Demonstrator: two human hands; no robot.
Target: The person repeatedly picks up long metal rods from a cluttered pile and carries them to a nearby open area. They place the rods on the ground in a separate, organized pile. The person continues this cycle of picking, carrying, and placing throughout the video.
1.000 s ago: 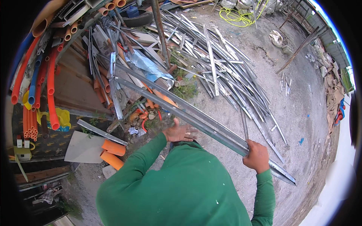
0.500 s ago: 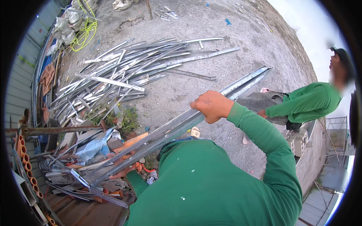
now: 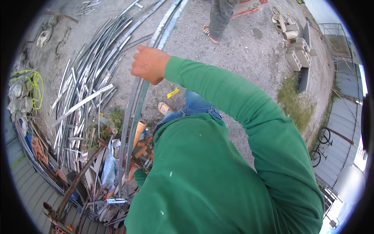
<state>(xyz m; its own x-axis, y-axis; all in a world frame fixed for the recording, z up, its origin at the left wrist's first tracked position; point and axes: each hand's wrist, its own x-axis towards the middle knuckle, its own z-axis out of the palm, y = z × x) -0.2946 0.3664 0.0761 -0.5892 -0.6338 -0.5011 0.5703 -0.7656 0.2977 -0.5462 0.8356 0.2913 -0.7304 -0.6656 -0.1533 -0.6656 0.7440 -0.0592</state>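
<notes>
A bundle of long grey metal channel strips (image 3: 134, 105) runs from the scrap heap at the lower left up toward the top of the view. My right hand (image 3: 150, 64), on a green-sleeved arm stretched forward, is closed around the strips about halfway along. My left hand (image 3: 133, 169) is low by my chest, partly hidden by my green sweatshirt, and grips the strips' lower end. My foot in a sandal (image 3: 163, 107) stands on the gravel just right of the strips.
A pile of loose metal strips (image 3: 83, 89) covers the ground to the left, with a yellow cord (image 3: 36, 87) beyond it. An orange pipe (image 3: 138, 130) lies under the bundle. Another person's legs (image 3: 218, 17) stand at the top. Concrete blocks (image 3: 296, 54) and a bicycle (image 3: 321, 146) are on the right.
The view has swung round, and the strips now point up and away instead of across. My right hand has stayed on them. The other person now shows only as legs.
</notes>
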